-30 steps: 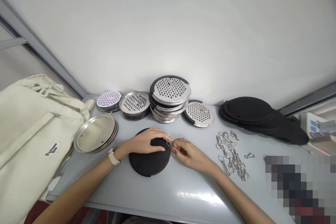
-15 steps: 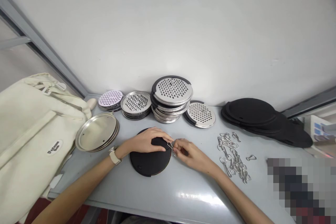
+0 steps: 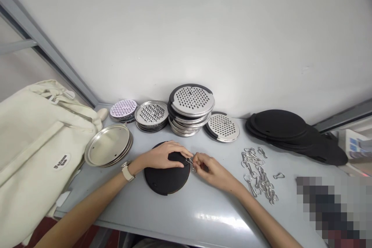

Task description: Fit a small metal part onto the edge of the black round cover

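Observation:
A round black disc [image 3: 167, 181] lies flat on the grey table. Across its top rests my left hand [image 3: 167, 155], fingers stretched out toward the disc's right edge and thumb spread apart. Fingertips of this hand come close to a small metal snap hook [image 3: 189, 161] at that edge. My right hand [image 3: 210, 170] pinches the hook between thumb and fingers, just right of the disc. Whether the hook passes through a hole there, I cannot tell. More metal snap hooks [image 3: 263, 182] lie in a loose pile right of my right hand.
Along the wall stand stacks of round graters [image 3: 192, 99], one with a lilac top [image 3: 123, 108]. Metal discs [image 3: 109, 145] sit at left beside a cream bag [image 3: 31, 147]. Black covers [image 3: 279, 124] are piled at the back right. A pixelated area hides the lower right.
The view has shifted very slightly. Both hands keep almost the same place, with the snap hook still pinched at the disc's edge.

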`<state>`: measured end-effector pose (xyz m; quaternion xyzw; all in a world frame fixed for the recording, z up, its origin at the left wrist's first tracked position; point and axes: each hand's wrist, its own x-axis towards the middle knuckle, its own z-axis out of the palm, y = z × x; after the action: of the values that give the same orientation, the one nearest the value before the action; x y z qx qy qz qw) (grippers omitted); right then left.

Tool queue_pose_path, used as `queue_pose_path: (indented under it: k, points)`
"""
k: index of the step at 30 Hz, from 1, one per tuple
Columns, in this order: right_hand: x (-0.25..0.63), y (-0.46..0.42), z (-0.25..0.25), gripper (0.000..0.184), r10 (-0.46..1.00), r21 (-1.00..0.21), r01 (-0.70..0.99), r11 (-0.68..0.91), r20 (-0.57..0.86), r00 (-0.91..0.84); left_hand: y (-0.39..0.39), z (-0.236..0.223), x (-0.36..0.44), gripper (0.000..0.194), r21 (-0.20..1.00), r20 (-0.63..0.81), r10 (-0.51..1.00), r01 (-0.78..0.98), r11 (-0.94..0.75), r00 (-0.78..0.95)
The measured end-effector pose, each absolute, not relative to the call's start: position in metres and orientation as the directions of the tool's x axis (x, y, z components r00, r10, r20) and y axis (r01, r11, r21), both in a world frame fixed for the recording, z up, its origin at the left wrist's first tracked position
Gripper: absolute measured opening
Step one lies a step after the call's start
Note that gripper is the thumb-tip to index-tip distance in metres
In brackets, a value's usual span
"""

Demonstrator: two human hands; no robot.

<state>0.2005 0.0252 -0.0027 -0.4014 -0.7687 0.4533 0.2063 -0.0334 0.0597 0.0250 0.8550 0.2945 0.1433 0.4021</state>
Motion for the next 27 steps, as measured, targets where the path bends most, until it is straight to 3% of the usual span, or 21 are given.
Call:
queue_pose_path:
  k: [16,27]
  points:
    - [0.187,0.015,-0.01,0.023,0.868,-0.804,0.493,0.331,0.054,-0.494,0.06,0.023,-0.036,0.038,0.749,0.034,0.617,0.389,-0.537,0.786]
    - [0.193,0.018,-0.006,0.014,0.843,-0.799,0.501,0.333,0.015,-0.538,0.06,0.026,-0.034,0.034,0.767,0.022,0.615,0.381,-0.516,0.788]
